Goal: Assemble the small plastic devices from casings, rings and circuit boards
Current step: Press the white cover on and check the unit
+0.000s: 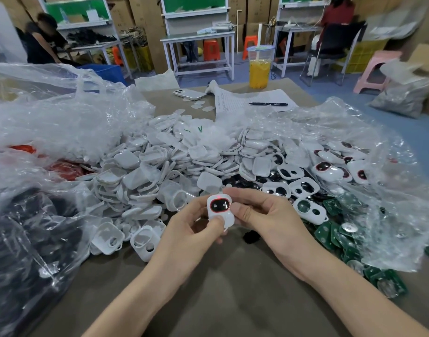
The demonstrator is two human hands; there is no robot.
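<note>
Toward the front edge of the worktop [223, 295], left grip [191, 229] and right grip [264, 215] pinch the white device [219, 210] — probably light, stiff, slick — best held by its side walls.

table [233, 283] near body was free; casing pile [160, 164] ahead, left bag [38, 215] & right bag [369, 142] blocked the way.

Even bright indoor light, plastic-sheet [62, 122] glare, blurred wide-angle edges
</note>
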